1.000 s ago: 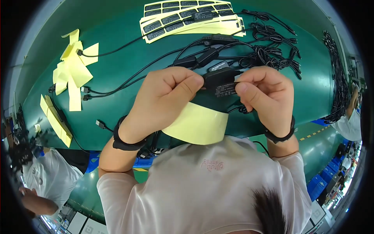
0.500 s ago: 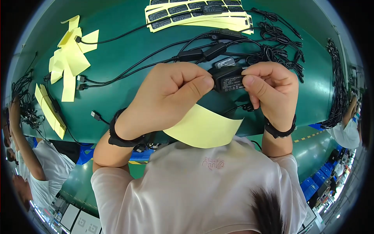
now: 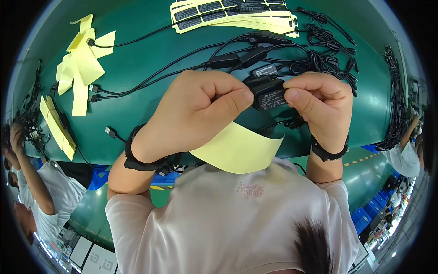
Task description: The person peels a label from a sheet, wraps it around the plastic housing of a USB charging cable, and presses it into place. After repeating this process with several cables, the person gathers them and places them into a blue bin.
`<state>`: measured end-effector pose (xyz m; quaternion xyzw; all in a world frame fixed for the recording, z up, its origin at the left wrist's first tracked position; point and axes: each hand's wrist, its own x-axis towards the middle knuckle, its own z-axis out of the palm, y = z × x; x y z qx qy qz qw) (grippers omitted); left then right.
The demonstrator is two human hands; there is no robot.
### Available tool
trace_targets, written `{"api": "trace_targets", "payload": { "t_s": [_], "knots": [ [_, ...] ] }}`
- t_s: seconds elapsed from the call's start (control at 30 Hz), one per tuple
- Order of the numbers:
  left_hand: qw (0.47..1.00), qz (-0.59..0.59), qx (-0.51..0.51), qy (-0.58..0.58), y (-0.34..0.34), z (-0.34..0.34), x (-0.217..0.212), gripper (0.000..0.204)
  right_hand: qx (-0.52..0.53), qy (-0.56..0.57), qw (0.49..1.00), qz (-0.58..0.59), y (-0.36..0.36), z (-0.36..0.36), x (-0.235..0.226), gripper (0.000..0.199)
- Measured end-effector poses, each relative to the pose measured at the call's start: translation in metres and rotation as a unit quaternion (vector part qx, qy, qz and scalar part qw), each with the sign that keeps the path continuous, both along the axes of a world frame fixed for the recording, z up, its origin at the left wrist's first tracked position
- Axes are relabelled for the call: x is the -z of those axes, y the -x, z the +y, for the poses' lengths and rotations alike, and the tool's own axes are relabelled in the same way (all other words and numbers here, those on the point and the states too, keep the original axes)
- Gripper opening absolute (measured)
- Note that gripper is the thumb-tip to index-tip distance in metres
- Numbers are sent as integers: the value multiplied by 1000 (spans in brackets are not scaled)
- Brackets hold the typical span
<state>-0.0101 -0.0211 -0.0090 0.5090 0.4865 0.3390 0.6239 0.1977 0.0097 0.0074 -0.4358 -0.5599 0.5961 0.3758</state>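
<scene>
- While the left hand (image 3: 207, 109) has its thumb and forefinger clamped on the left end of a black module (image 3: 271, 98), the right hand (image 3: 321, 102) pinches that module's right end, thumb and forefinger drawn together.
- The black module is held above the desk (image 3: 146, 59), between its near and far edges and right of the middle, with a pale-printed face showing.
- A yellow strip (image 3: 239, 148) extends from under the left hand toward the near edge; whether the palm grips it cannot be told.
- Just beyond the held piece lies a labelled module (image 3: 265, 71), with two darker modules (image 3: 253, 57) near it.
- Coiled black cables (image 3: 319, 61) lie on the right side, and USB plugs (image 3: 93, 93) point toward the left end.
- Along the far edge, yellow label sheets (image 3: 189, 22) are stacked, one cable running over them.
- Toward the left end sit loose yellow pieces (image 3: 86, 68); closer to the near left corner lies a narrow yellow stack (image 3: 57, 128).
- A thick cable bundle (image 3: 394, 100) lies along the right end.
</scene>
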Motion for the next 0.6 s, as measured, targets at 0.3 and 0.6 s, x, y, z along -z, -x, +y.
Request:
{"api": "trace_targets", "payload": {
  "t_s": [0.3,0.6],
  "knots": [
    [1000,-23,-11,-10,0,0,4,16,-2,8,1000,-5,1,3,4,12],
    [999,-32,-13,-13,-1,0,5,16,-4,6,1000,-13,0,3,3,12]
  ]
}}
